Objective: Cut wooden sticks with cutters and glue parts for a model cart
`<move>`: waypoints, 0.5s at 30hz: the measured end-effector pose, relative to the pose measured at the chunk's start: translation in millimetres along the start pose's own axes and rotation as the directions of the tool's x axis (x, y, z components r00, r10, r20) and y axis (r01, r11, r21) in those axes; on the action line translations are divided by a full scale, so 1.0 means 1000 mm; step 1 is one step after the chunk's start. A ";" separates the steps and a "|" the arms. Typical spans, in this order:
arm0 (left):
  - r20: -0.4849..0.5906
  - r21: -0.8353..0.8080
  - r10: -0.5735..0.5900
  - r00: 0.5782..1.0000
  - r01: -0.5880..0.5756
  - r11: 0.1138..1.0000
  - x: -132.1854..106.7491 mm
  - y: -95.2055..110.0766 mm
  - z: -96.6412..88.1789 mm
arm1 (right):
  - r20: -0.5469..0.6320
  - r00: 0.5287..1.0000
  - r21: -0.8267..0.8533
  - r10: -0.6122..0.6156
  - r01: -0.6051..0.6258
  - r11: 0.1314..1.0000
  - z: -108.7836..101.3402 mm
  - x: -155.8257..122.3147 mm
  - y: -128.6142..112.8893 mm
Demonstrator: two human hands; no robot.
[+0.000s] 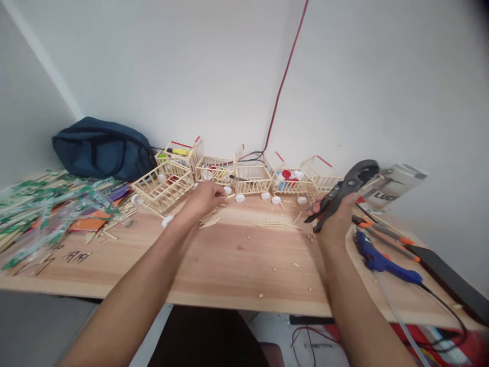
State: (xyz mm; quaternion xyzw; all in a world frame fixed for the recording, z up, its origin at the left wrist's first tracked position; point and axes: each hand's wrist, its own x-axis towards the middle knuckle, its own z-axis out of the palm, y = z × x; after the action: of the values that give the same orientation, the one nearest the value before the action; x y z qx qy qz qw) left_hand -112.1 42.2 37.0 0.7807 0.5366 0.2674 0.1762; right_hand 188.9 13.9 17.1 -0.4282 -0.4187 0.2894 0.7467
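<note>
Several miniature shopping carts built of pale wooden sticks, with white round wheels and red handles, line the back of the desk. The fingers of my left hand (208, 198) are pinched on a short wooden stick (231, 197), in front of a small cart (252, 179). Just below that hand is a little pile of cut sticks (210, 219). On the right, my right hand (338, 219) is wrapped round a black hand cutter (340, 191), raised above the desk. Its narrow ends point down and left; a curved part points up and right.
A blue bag (103, 148) and bundled sticks in green-printed plastic (46, 209) occupy the left. Right of my right hand are a blue glue gun (384, 260), orange-and-grey tools (393, 237) and a white box (395, 186). Wood scraps (275, 224) dot the desktop (237, 270).
</note>
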 end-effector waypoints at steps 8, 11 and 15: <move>-0.005 0.029 0.304 0.953 -0.304 0.952 0.013 0.041 0.058 | -0.108 0.994 0.094 -0.030 0.040 0.995 -0.008 0.009 -0.010; 0.128 0.248 0.348 0.929 -0.370 0.895 0.026 0.072 0.074 | -0.076 0.997 0.078 -0.030 0.036 0.996 -0.009 0.008 -0.007; 0.258 0.408 0.332 0.907 -0.413 0.814 0.047 0.110 0.104 | -0.048 0.998 0.008 -0.041 0.041 0.999 -0.008 0.006 -0.006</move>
State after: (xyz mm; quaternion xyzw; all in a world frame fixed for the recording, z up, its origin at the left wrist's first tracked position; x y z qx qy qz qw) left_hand 45.6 47.5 26.6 0.9103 0.4024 0.0948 -0.0206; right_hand 198.9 12.8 22.8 -0.4229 -0.4079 0.2655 0.7644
